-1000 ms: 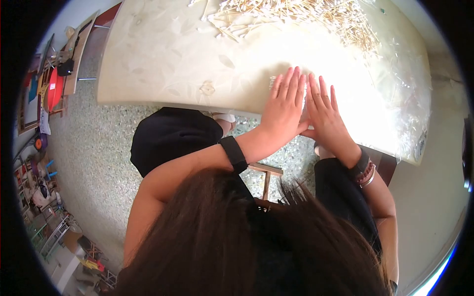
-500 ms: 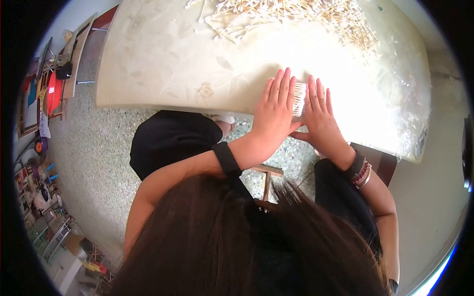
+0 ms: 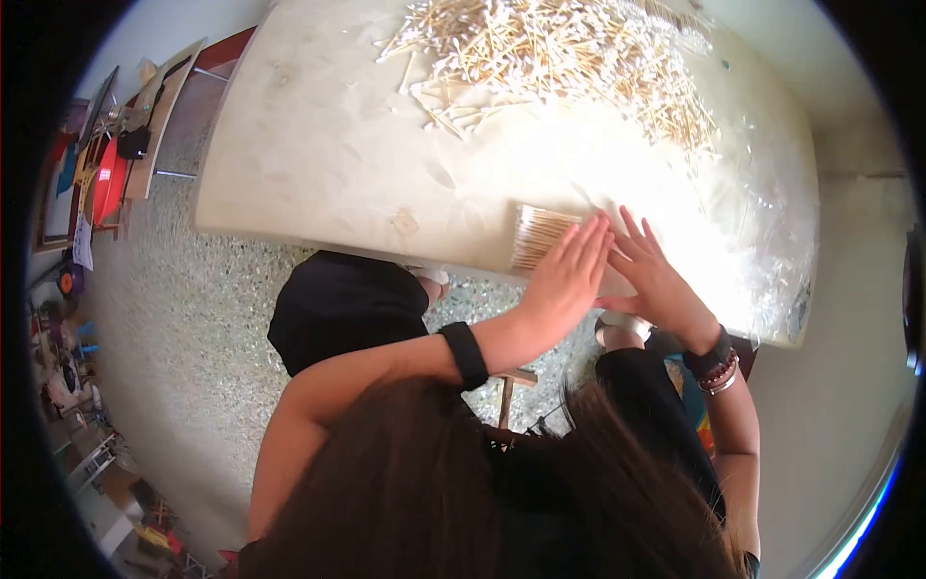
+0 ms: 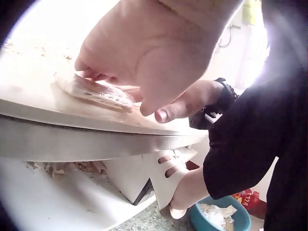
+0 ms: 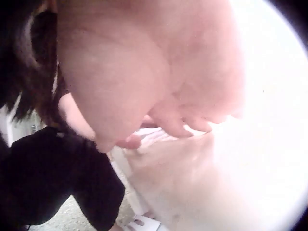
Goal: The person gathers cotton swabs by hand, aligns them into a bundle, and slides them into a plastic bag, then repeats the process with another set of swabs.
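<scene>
A flat packet of cotton swabs [image 3: 542, 236], lined up side by side in clear plastic, lies near the table's front edge. Across its right part reaches my left hand [image 3: 564, 285], fingers extended and the fingertips at the right hand's fingers. In the left wrist view the left fingers rest on the shiny packet [image 4: 101, 94]. My right hand [image 3: 666, 289] lies just right of the packet with its fingers spread and straight, its thumb pointing towards the left hand. The right wrist view shows the right palm [image 5: 154, 62] from below, with the packet partly hidden behind its fingers.
A big heap of loose cotton swabs [image 3: 559, 58] covers the back of the table [image 3: 318, 164]. Clear plastic bags [image 3: 772, 261] lie at the right end. Below the table, a blue basin [image 4: 219, 216] holds light-coloured contents beside the person's foot.
Both hands covered the packet side by side, then parted slightly. Now they have shifted right relative to it, the left fingers meeting the right ones, and the packet's left part shows. The view has shifted.
</scene>
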Available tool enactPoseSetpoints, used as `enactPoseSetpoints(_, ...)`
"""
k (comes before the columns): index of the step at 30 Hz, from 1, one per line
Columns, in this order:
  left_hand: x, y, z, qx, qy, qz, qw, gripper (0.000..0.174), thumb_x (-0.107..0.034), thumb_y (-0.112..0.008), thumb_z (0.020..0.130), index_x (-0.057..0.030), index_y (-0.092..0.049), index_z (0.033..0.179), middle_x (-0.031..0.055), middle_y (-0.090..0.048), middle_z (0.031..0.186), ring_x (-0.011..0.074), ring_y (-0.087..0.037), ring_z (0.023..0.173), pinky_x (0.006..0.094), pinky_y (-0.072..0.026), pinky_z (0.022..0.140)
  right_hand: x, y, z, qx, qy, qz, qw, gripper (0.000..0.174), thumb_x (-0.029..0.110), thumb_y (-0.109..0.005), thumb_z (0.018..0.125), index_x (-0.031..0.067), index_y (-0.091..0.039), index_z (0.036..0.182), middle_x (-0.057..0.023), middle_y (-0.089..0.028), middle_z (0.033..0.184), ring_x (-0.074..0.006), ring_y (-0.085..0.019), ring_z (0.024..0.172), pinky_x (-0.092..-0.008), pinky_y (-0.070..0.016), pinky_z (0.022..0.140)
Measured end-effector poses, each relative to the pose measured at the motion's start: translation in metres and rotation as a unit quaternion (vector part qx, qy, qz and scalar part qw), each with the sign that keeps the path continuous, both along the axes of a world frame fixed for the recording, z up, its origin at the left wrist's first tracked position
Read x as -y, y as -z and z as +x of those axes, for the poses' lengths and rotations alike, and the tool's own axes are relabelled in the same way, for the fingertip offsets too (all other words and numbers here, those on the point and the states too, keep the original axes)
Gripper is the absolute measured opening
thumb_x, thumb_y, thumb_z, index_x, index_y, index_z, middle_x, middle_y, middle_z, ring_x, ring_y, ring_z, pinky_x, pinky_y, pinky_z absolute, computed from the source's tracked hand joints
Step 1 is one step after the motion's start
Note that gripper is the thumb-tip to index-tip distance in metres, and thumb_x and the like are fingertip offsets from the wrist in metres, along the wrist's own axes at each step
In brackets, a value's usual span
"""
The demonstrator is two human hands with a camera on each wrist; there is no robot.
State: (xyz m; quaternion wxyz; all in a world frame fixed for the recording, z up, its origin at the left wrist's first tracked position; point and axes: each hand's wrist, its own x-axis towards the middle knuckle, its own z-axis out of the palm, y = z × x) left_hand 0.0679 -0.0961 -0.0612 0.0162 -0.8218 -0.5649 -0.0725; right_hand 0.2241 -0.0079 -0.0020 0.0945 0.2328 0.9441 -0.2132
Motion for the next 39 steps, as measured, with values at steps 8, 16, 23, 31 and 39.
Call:
enactPoseSetpoints(8, -0.018, -0.002, 0.019, -0.094, -0.098, -0.036, 0.990, 0.056, -0.018, -0.044, 0.088, 0.0004, -0.034, 0.140, 0.0141, -0.027, 0.149, 0.0265, -0.018, 0.140, 0.0465, -0.0101, 0.115, -0.061, 0.002, 0.032, -0.071, 0.120, 0.132, 0.981, 0.052, 0.024, -0.065, 0.084, 0.0112, -0.049, 0.132, -0.0130, -0.044, 0.138, -0.0361, -0.036, 0.130, -0.0460, -0.0310, 0.107)
enactPoseSetpoints(16, -0.029, -0.022, -0.008, -0.165, -0.138, -0.135, 0.967, 0.056, -0.018, -0.038, 0.093, -0.0163, -0.023, 0.147, 0.0134, -0.018, 0.153, 0.0285, -0.011, 0.142, 0.0487, -0.0018, 0.115, -0.122, -0.013, -0.015, -0.137, 0.156, 0.237, 0.949, 0.047, 0.022, -0.066, 0.083, 0.0103, -0.052, 0.127, -0.0159, -0.046, 0.135, -0.0375, -0.039, 0.127, -0.0463, -0.0338, 0.105)
enactPoseSetpoints(23, -0.020, -0.050, 0.005, -0.070, -0.100, -0.129, 0.984, 0.053, -0.019, -0.035, 0.094, -0.0148, -0.026, 0.146, 0.0183, -0.023, 0.150, 0.0336, -0.016, 0.140, 0.0519, -0.0027, 0.114, -0.147, -0.010, -0.106, -0.117, 0.082, 0.342, 0.929, 0.069, 0.041, -0.067, 0.080, 0.0178, -0.039, 0.138, -0.0171, -0.021, 0.150, -0.0405, -0.017, 0.138, -0.0540, -0.0177, 0.111)
enactPoseSetpoints(31, -0.012, -0.077, 0.020, -0.100, -0.083, -0.225, 0.966, 0.054, -0.029, -0.035, 0.096, -0.0061, -0.028, 0.144, 0.0258, -0.029, 0.145, 0.0423, -0.022, 0.137, 0.0570, -0.0059, 0.112, -0.165, 0.006, -0.173, -0.018, 0.070, 0.379, 0.923, 0.074, 0.045, -0.076, 0.068, 0.0127, -0.048, 0.128, -0.0159, -0.017, 0.151, -0.0394, -0.013, 0.140, -0.0585, -0.0153, 0.110)
enactPoseSetpoints(39, -0.010, -0.076, 0.017, -0.128, -0.059, -0.251, 0.958, 0.078, -0.056, -0.035, 0.091, -0.0014, -0.021, 0.145, 0.0238, -0.028, 0.147, 0.0437, -0.022, 0.136, 0.0598, -0.0081, 0.111, -0.171, 0.001, -0.177, -0.051, 0.096, 0.406, 0.907, 0.039, 0.030, -0.058, 0.088, 0.0081, -0.054, 0.120, -0.0138, -0.037, 0.141, -0.0334, -0.020, 0.139, -0.0554, -0.0161, 0.111)
